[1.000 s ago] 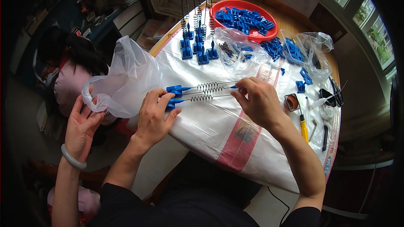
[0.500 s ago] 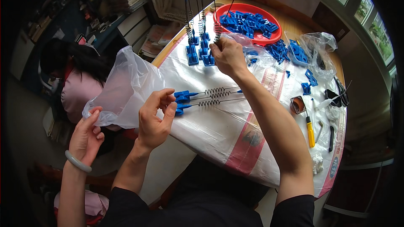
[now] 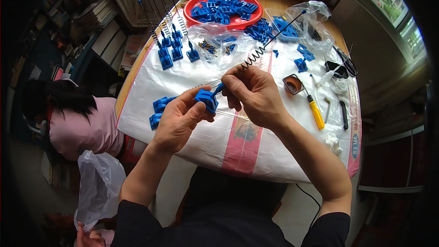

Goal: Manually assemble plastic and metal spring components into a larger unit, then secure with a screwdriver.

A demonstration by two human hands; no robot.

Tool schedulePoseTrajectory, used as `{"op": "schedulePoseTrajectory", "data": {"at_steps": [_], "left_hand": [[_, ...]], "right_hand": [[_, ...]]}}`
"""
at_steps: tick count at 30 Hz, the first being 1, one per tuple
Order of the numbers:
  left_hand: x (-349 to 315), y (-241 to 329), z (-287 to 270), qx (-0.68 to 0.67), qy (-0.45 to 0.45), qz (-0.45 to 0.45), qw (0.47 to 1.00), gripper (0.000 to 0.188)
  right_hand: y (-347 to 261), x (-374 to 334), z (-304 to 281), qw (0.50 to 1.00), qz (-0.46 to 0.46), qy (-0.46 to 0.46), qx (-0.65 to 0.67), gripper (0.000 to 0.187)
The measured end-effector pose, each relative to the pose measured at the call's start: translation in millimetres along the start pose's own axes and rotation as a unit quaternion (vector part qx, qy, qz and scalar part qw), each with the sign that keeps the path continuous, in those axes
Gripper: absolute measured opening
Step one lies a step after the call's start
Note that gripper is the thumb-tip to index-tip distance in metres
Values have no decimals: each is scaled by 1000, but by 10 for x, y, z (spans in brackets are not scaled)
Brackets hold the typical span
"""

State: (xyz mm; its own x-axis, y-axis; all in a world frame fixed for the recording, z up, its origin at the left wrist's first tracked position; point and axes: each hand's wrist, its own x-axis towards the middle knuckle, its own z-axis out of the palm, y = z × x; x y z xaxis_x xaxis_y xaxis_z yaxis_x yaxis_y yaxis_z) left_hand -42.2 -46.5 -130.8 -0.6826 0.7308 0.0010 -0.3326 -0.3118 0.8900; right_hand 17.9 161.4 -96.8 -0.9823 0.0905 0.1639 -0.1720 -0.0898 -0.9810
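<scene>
1. Left hand (image 3: 177, 122): narrow grip, thumb and fingers closed on the sides of a blue plastic base (image 3: 206, 102), tilted and held near the table's front middle.
2. Right hand (image 3: 256, 97): thumb and fingertips pinched at the blue tapered neck (image 3: 219, 88) just above the base, remaining fingers curled below.
3. Held spring-rod assembly: base and neck between the two hands, black coil spring (image 3: 252, 58) rising past the right hand, then a thin rod leaning up and rightward to a blue tip (image 3: 303, 12).
4. Lying assemblies: two blue bases (image 3: 160, 105) just left of the left hand, springs partly hidden behind the hands.
5. Standing assemblies (image 3: 165, 58): a cluster at far left, bases flat, rods slanted.
6. Far edge: red basin (image 3: 238, 25) of blue plastic parts (image 3: 219, 10); beside it, a pile of small blue pieces (image 3: 258, 31) and a clear plastic bag (image 3: 196, 30) with small brass-coloured parts (image 3: 209, 48).
7. Right side: yellow-handled screwdriver (image 3: 316, 115), hex key (image 3: 327, 110) and black-handled tool (image 3: 344, 115), all on a white woven sheet (image 3: 279, 144) with a red stripe.
8. Lower left, off the table: co-worker's hand (image 3: 93, 238) gripping a translucent bag (image 3: 98, 187).
</scene>
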Motion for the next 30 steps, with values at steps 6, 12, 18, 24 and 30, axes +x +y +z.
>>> {"op": "schedulePoseTrajectory", "data": {"at_steps": [6, 12, 18, 24, 30], "left_hand": [[12, -223, 190, 27, 14, 3, 1000, 35], [-53, -331, 361, -109, 51, 46, 992, 36], [-101, -508, 385, -205, 65, 42, 976, 37], [-201, -315, 307, 16, 11, -4, 1000, 49], [-598, 99, 117, 413, -25, 32, 910, 34]], "right_hand": [[86, -376, 24, 994, 33, 101, 40, 16], [301, -633, 239, 953, 23, 182, 241, 16], [405, -647, 316, 910, 65, 205, 354, 18], [308, -601, 201, 961, 61, 186, 196, 20], [-150, -454, -119, 964, 47, 71, -253, 16]]}}
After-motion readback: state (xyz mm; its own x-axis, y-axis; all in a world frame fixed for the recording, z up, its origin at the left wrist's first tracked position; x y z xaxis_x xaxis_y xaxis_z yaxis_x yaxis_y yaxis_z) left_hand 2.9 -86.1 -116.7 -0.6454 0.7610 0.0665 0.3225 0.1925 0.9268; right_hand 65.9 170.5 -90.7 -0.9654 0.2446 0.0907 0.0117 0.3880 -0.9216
